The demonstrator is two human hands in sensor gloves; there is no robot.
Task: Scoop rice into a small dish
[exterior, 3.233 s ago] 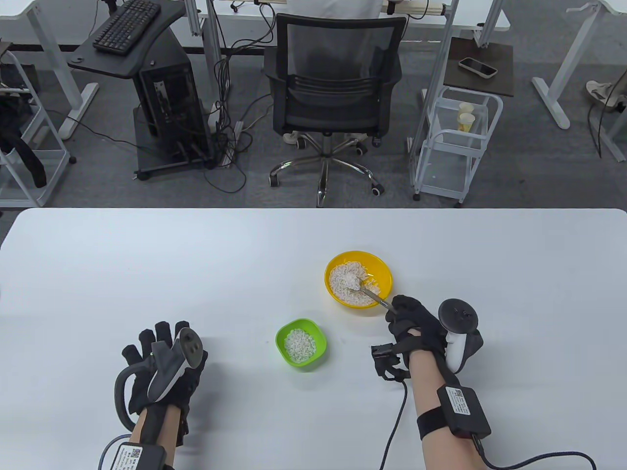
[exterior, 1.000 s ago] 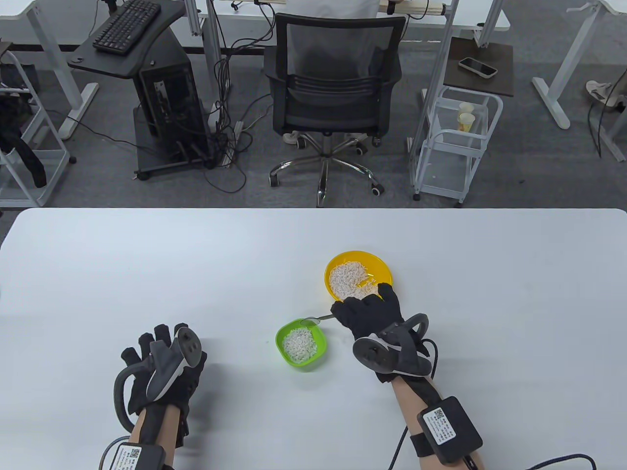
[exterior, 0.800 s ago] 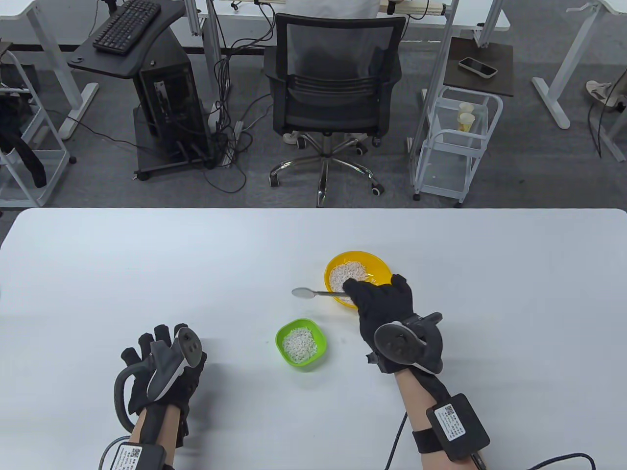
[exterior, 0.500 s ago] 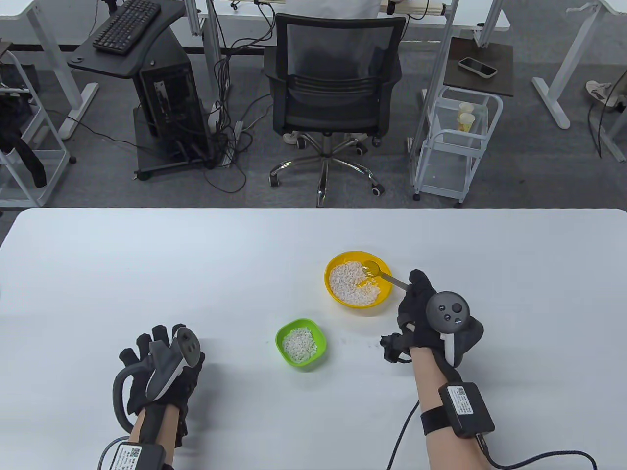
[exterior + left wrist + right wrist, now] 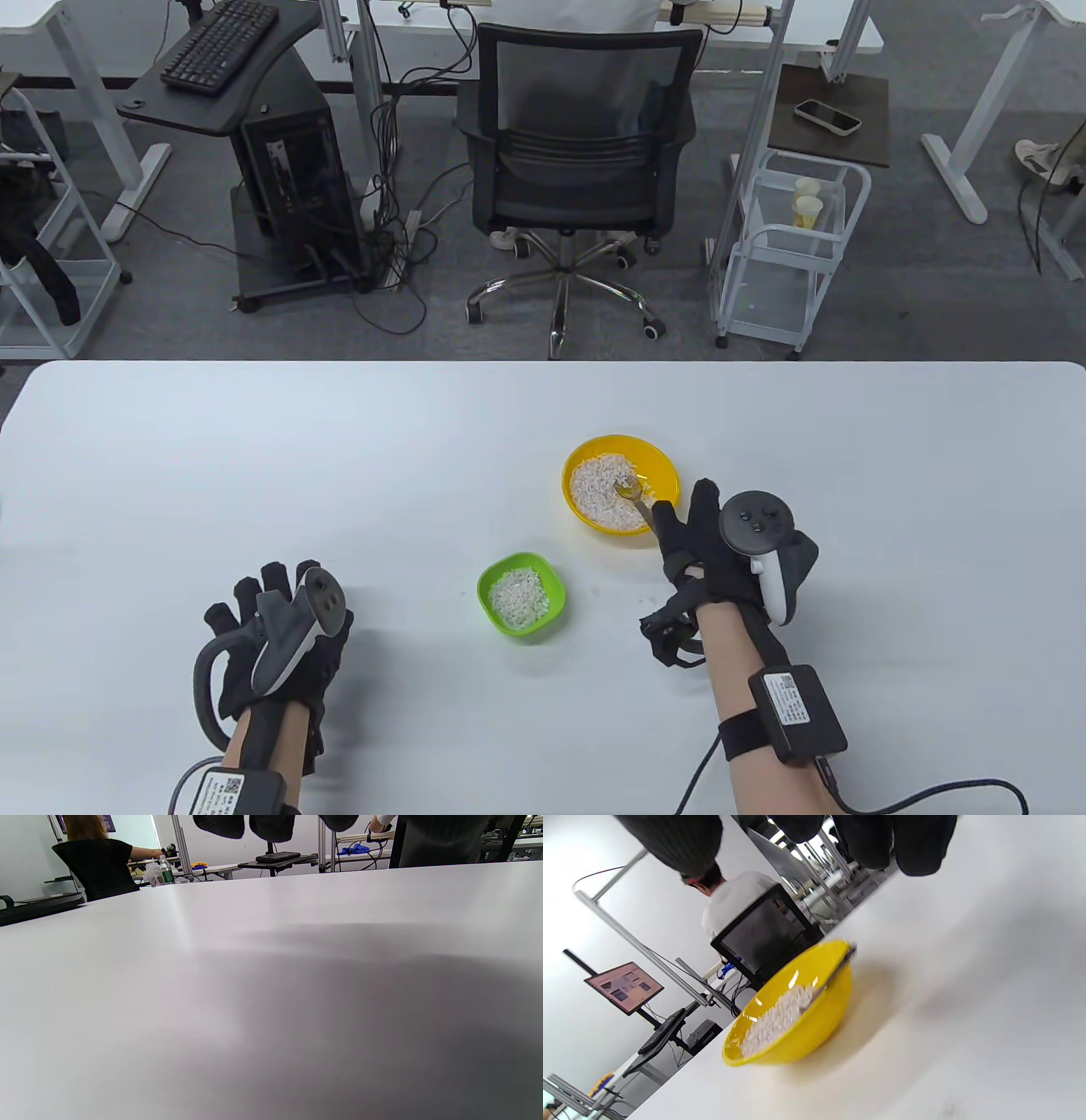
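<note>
Right now the right hand sits just beside the near-right rim of the yellow bowl, and its fingers pinch the handle of a metal spoon. That spoon is the whole story: its long axis runs from the fingers up and to the left, handle crossing the near rim, bowl of the spoon down among the rice. From the right wrist view the handle leans over the yellow rim and the tip is buried in the white grains, though that frame is blurred and I can't tell how much rice sits on it.

Where does the load have to go? The small green dish lies down and to the left of the yellow bowl, near it but not touching, and to the left of the right hand. It already holds a mound of rice. So the carry, as I read it, is a short sweep leftward and toward the person, spoon kept level, with the tip leading over the green rim.

The right hand is clearly the nearer one. The left hand rests palm-down on the white table well to the left of the dish, fingers loosely spread and holding nothing; its wrist view shows only bare tabletop and dark fingertips at the top edge.

I'd call this the digging phase of another scoop, with the lift not yet made.
</note>
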